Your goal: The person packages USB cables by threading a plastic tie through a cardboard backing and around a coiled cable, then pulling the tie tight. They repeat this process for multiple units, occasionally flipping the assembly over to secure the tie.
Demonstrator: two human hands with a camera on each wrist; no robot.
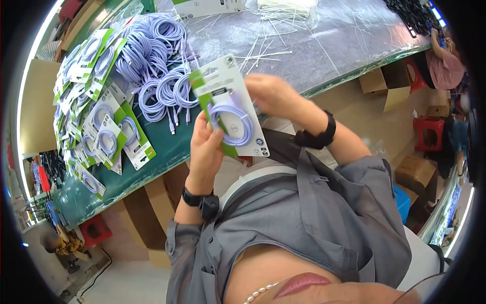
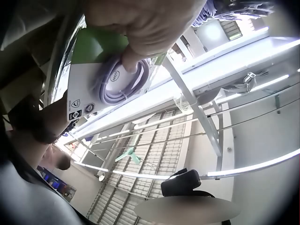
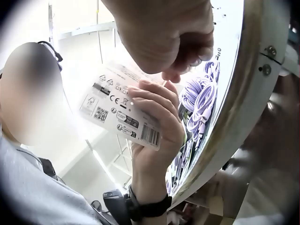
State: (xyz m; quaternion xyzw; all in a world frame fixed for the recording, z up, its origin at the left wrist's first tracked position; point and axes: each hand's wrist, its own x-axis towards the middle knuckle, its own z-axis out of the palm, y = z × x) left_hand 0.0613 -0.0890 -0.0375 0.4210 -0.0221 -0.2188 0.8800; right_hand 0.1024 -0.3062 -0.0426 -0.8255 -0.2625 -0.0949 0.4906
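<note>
A white-and-green retail card [image 1: 255,142] with a coiled lilac cable [image 1: 248,126] on its front is held up before the person's body. My left hand [image 1: 205,144] grips its lower left edge. In the left wrist view the thumb [image 2: 130,61] presses inside the coil, and the right wrist view has the fingers [image 3: 157,105] spread across the printed back. My right hand [image 1: 273,95] is at the card's upper right edge, slightly blurred. Its fingers are curled in the right wrist view; I cannot tell whether they pinch anything.
Carded cables [image 1: 104,137] lie heaped on the table's left side. Beside them is a pile of loose lilac cable coils [image 1: 147,50]. White cable ties [image 1: 263,53] are scattered behind the card, with a thick bundle [image 1: 288,7] farther back. An open carton [image 1: 147,213] stands below the table edge.
</note>
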